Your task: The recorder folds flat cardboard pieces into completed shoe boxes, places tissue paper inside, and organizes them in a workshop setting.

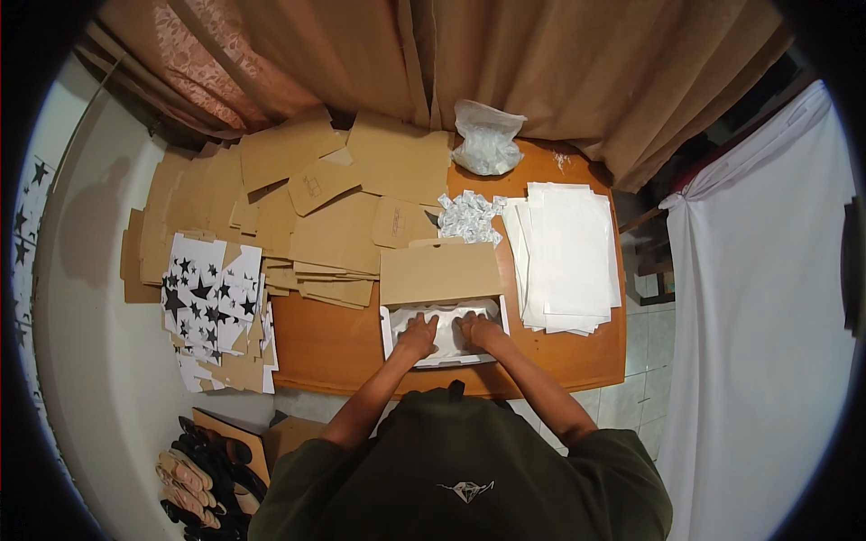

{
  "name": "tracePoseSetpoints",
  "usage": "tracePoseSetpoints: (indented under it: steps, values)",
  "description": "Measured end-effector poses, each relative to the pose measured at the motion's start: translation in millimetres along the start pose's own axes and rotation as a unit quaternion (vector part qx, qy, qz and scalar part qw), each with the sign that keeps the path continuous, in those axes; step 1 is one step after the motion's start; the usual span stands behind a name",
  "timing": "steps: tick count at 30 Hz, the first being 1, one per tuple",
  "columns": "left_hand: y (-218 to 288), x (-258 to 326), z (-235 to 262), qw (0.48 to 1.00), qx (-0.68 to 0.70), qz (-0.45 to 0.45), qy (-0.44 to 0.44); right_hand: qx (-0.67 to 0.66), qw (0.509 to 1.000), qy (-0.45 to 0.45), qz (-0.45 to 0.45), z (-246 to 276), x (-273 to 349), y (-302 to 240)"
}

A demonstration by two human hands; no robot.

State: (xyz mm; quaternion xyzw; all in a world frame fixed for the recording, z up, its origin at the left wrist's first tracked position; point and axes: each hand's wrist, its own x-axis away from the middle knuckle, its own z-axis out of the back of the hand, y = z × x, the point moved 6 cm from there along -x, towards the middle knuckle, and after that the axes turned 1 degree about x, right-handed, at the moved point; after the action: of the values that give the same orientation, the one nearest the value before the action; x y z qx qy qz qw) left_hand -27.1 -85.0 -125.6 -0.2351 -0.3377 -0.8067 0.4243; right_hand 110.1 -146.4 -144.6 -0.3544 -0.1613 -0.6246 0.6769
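An open cardboard box (386,330), white outside and brown inside, stands at the table's front edge, its brown lid (439,275) raised at the far side. White tissue paper (447,339) lines it, and whatever lies underneath is hidden. My left hand (419,335) is in the box's left half, its bent fingers and thumb gripping the paper. In the right half, my right hand (478,331) also has its curled fingers on the paper; the fingertips are small and partly hidden.
Stacked white sheets (573,257) lie to the right. Behind the box are a heap of small silvery-white packets (471,216) and a clear plastic bag (488,140). Flat brown cardboard (334,230) and star-printed pieces (212,302) cover the left. Sandals (194,478) stand at the lower left.
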Motion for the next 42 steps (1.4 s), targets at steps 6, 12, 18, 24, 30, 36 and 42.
tracePoseSetpoints:
  steps: [6, 12, 18, 24, 30, 36, 42]
  values:
    - [18.3, 6.9, 84.4, 0.972, 0.109, -0.21, 0.0, -0.216, 0.953, 0.164, 0.137, 102.0, 44.3, 8.7]
    - [32.3, -41.7, 181.8, 0.927, 0.26, -0.2, 0.181, -0.364, 0.903, 0.219, 0.062, 179.0, 21.1, 56.4]
    - [39.2, -123.4, 208.3, 0.949, 0.202, -0.096, 0.22, -0.376, 0.871, 0.315, -0.018, 199.0, -47.1, 107.1]
    - [19.5, -194.5, 197.1, 0.933, 0.215, -0.103, 0.268, -0.248, 0.89, 0.382, -0.001, 196.0, -117.4, 121.7]
    - [35.3, -212.8, 184.5, 0.965, 0.124, -0.097, 0.211, -0.16, 0.908, 0.387, -0.014, 192.5, -140.9, 128.0]
    - [38.0, -203.1, 192.1, 0.964, 0.119, -0.103, 0.216, -0.148, 0.901, 0.407, -0.014, 209.0, -125.8, 116.7]
    - [51.3, -180.8, 201.2, 0.948, 0.111, -0.143, 0.261, -0.155, 0.849, 0.505, 0.017, 227.9, -85.8, 106.5]
